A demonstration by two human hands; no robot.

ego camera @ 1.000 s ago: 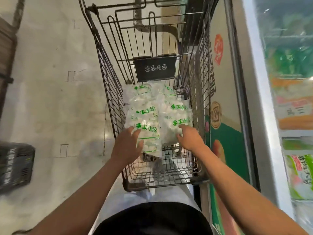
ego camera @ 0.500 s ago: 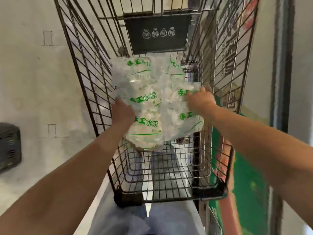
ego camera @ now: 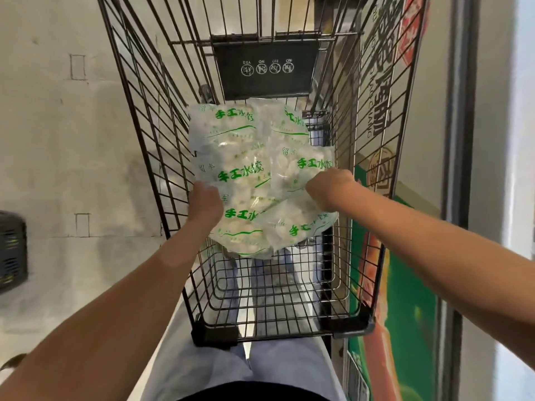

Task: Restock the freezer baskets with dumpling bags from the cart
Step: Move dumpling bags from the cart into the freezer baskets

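Several clear dumpling bags [ego camera: 243,175] with green lettering lie stacked inside the wire shopping cart [ego camera: 150,117]. My left hand [ego camera: 204,205] grips the left edge of the lower bags, fingers tucked beneath the stack. My right hand [ego camera: 330,188] is curled round the right edge of a bag on the right side of the stack. The near end of the stack is raised off the cart floor. More bags lie farther back under the black sign plate [ego camera: 266,69].
The freezer's side panel [ego camera: 405,256] with green and orange graphics runs along the cart's right, its glass front [ego camera: 521,169] at far right. A dark plastic basket [ego camera: 11,250] sits on the floor at left. My legs stand behind the cart's near end.
Both hands went from resting on top of the bags to gripping the stack's sides and lifting its near end. My head has leaned closer over the cart.
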